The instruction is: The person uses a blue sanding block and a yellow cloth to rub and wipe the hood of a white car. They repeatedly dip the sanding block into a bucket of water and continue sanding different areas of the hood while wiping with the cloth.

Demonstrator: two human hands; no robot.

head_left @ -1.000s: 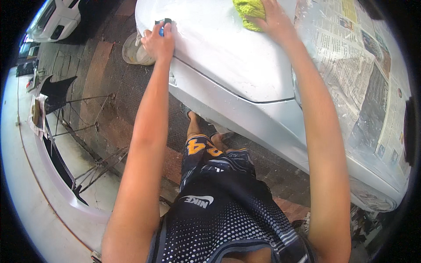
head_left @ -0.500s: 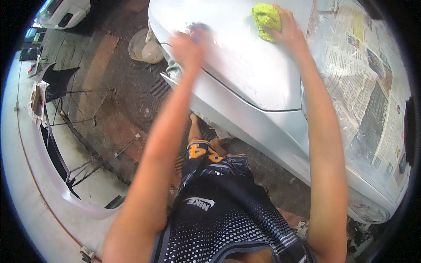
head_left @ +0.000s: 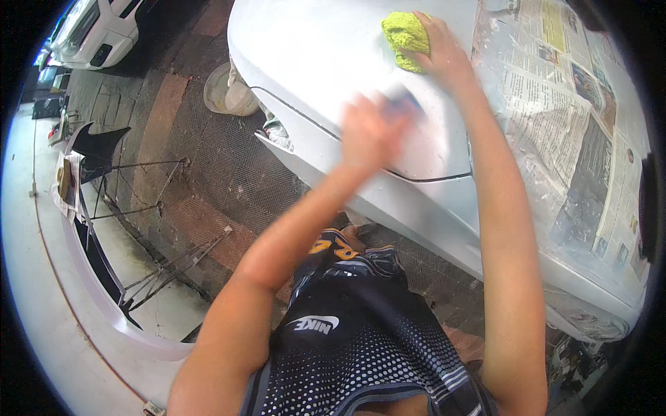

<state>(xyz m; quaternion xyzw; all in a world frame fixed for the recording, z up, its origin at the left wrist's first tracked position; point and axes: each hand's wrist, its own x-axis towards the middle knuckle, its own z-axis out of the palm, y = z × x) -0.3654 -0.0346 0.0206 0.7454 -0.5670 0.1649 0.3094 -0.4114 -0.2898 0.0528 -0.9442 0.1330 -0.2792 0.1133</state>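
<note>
A silver-white car hood [head_left: 305,52] fills the upper middle, its surface wet and shiny. My left hand [head_left: 370,135], smeared by motion, is closed on a dark blue pad [head_left: 409,104] and lies over the hood near its side seam. What kind of pad this is cannot be made out. Farther up the hood, my right hand [head_left: 444,55] grips a bright yellow-green cloth [head_left: 404,38], bunched and textured, resting on the paint. Below the seam runs the car's fender [head_left: 423,208].
Newspaper [head_left: 548,118] under plastic film covers the windshield side at right. A pale bucket [head_left: 232,93] stands on the dark patterned floor beyond the car's front corner. At left are a thin metal stand [head_left: 149,204] and a pale car panel [head_left: 41,291]; a white vehicle [head_left: 100,35] is farther off.
My left hand has swept right and nearer to me across the hood with the blue pad. My right hand and the cloth sit slightly farther left in the picture.
</note>
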